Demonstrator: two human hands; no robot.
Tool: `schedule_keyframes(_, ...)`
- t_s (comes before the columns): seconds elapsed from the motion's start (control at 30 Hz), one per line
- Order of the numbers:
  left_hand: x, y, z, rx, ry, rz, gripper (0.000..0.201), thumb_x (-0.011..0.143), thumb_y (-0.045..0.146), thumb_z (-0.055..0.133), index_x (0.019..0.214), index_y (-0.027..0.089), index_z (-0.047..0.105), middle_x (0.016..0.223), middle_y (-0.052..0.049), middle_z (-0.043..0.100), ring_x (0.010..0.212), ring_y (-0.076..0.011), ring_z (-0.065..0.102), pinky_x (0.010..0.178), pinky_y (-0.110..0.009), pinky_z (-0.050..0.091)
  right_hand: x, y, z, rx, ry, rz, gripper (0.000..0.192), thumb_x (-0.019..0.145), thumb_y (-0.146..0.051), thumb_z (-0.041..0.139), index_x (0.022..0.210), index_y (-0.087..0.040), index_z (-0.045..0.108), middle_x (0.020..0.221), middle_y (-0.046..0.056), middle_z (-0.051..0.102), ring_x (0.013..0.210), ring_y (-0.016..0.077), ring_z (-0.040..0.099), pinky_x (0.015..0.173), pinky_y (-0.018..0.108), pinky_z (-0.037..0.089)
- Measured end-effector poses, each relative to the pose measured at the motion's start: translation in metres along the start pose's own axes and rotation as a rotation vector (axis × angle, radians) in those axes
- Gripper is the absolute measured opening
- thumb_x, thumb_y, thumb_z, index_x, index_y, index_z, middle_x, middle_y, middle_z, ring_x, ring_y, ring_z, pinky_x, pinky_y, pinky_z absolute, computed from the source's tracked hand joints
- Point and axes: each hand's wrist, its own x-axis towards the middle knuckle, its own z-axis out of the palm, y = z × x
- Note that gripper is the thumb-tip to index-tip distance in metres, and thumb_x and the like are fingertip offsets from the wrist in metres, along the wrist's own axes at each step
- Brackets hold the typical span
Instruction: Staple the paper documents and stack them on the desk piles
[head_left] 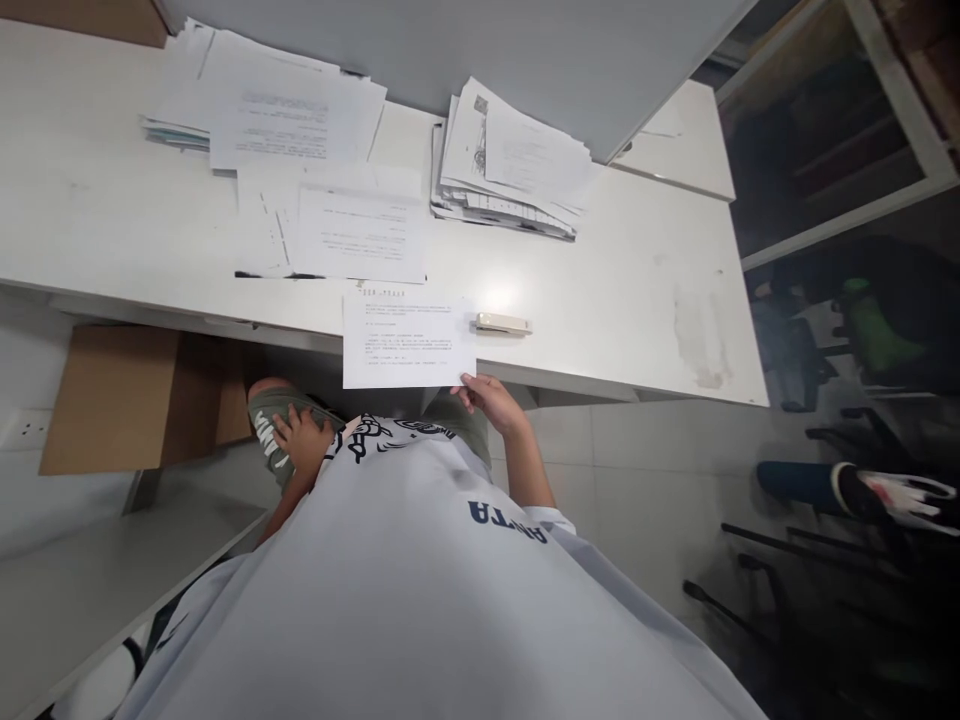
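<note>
My right hand (487, 397) pinches the lower right corner of a printed sheet of paper (409, 345), thumb on top. The sheet lies over the front edge of the white desk, its near side sticking out past it. Whether it is one sheet or more I cannot tell. Just right of the paper lies a light-coloured stapler (504, 324), beside its edge. My left hand (302, 437) rests on my left thigh with its fingers spread and nothing in it. Beyond the held sheet lie more printed papers (360, 235).
Two untidy paper stacks, a left one (289, 120) and a right one (525, 165), lie near the grey partition (390, 40). A cardboard box (112, 400) stands under the desk (637, 300) at left. Dark chair parts (780, 590) are at right.
</note>
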Motion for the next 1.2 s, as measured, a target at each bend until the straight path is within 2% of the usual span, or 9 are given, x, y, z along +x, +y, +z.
schedule_keyframes(0.33,0.0,-0.005,0.004,-0.069,-0.001,0.03,0.052,0.095,0.028,0.05,0.139,0.002,0.05,0.161,-0.023,0.021,0.148,-0.0412,0.002,0.115,-0.058,0.0,0.002,-0.001,0.001,-0.062,-0.027,-0.011,0.05,0.074,-0.068,0.067,0.072,-0.018,0.07,0.054,-0.002,0.052,0.049,0.0101,0.043,0.051,0.027,0.033)
schedule_keyframes(0.6,0.002,-0.006,0.005,-0.122,0.033,0.065,0.052,0.095,0.027,0.051,0.139,-0.001,0.049,0.159,-0.025,0.024,0.148,-0.0427,0.004,0.114,-0.059,-0.001,0.002,-0.009,0.005,-0.169,0.052,0.038,0.049,0.074,-0.068,0.063,0.064,-0.02,0.06,0.048,-0.005,0.043,0.044,0.0095,0.039,0.049,0.026,0.027)
schedule_keyframes(0.8,0.002,-0.005,0.006,-0.113,0.047,0.042,0.066,0.096,0.029,0.049,0.15,-0.004,0.029,0.158,-0.025,0.026,0.148,-0.0421,0.005,0.116,-0.06,0.001,0.003,-0.017,0.013,-0.278,0.087,0.045,0.048,0.079,-0.067,0.054,0.063,-0.022,0.055,0.049,-0.005,0.041,0.046,0.0109,0.038,0.052,0.027,0.031)
schedule_keyframes(0.9,0.001,-0.005,0.005,-0.094,0.043,0.031,0.067,0.096,0.03,0.048,0.151,-0.003,0.026,0.159,-0.023,0.025,0.149,-0.0414,0.004,0.117,-0.058,0.001,-0.011,-0.03,0.028,-0.555,0.211,-0.033,0.049,0.084,-0.065,0.048,0.061,-0.022,0.052,0.051,-0.002,0.043,0.051,0.0131,0.041,0.055,0.027,0.032)
schedule_keyframes(1.0,0.002,-0.005,0.002,-0.07,0.045,0.036,0.066,0.096,0.029,0.047,0.15,-0.003,0.027,0.158,-0.022,0.029,0.15,-0.0391,0.003,0.12,-0.055,0.003,-0.027,-0.057,0.035,-0.816,0.397,-0.245,0.05,0.089,-0.062,0.044,0.061,-0.022,0.052,0.056,0.0,0.049,0.058,0.0153,0.046,0.058,0.027,0.032)
schedule_keyframes(1.1,0.004,-0.004,-0.004,-0.052,0.071,0.044,0.064,0.095,0.027,0.046,0.148,-0.006,0.03,0.157,-0.024,0.031,0.151,-0.0379,0.005,0.121,-0.052,0.006,-0.011,-0.095,0.011,-0.771,0.568,-0.388,0.053,0.095,-0.061,0.035,0.066,-0.021,0.054,0.055,0.0,0.048,0.059,0.0161,0.049,0.058,0.026,0.035)
schedule_keyframes(1.17,0.008,-0.004,-0.006,-0.051,0.092,0.051,0.062,0.094,0.026,0.045,0.146,-0.007,0.033,0.156,-0.025,0.033,0.15,-0.0389,0.007,0.121,-0.052,0.009,0.024,-0.126,-0.025,-0.755,0.683,-0.449,0.051,0.096,-0.058,0.035,0.07,-0.02,0.057,0.058,0.001,0.051,0.06,0.0167,0.052,0.058,0.026,0.038)
schedule_keyframes(1.2,0.01,-0.004,-0.006,-0.041,0.095,0.051,0.062,0.094,0.026,0.044,0.145,-0.006,0.035,0.155,-0.024,0.034,0.15,-0.0391,0.009,0.121,-0.052,0.01,0.046,-0.143,-0.047,-0.768,0.698,-0.456,0.049,0.096,-0.054,0.034,0.073,-0.019,0.059,0.059,0.002,0.053,0.061,0.0169,0.053,0.058,0.026,0.039)
